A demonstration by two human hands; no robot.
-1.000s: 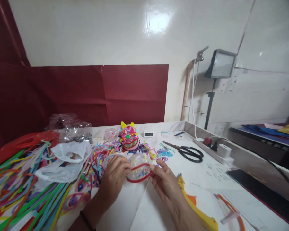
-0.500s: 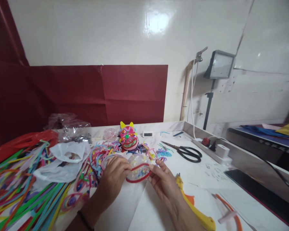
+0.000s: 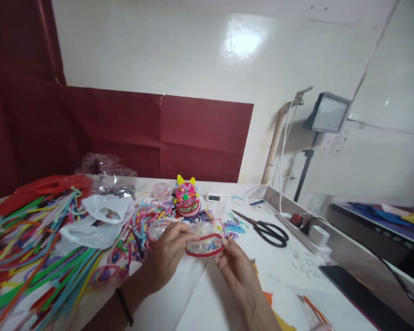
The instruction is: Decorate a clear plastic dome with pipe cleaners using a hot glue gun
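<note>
Both hands grip a red pipe cleaner [image 3: 204, 255] bent into a long loop, one at each end. My left hand [image 3: 169, 255] pinches its left end, and my right hand [image 3: 238, 271] has the right end between thumb and fingers. A clear plastic piece with coloured specks [image 3: 205, 229] shows just behind and through the loop; whether it is held too I cannot tell. Past the hands stands a pink lion-like head with yellow ears [image 3: 186, 197]. Loose pipe cleaner pieces [image 3: 148, 220] lie beside it, behind my left hand.
Long coloured pipe cleaners [image 3: 51, 253] and a white plastic bag [image 3: 100, 234] cover the left side. Black-handled scissors [image 3: 267, 232] lie right of centre. A small digital clock [image 3: 213, 197] stands at the back. Yellow-handled pliers [image 3: 281, 322], a dark phone-like slab [image 3: 352, 294] and a power strip [image 3: 320, 243] are rightward.
The camera view has tilted and shifted, so the background sits lower on the right. The red loop looks flatter and more closed in outline, still between both hands.
</note>
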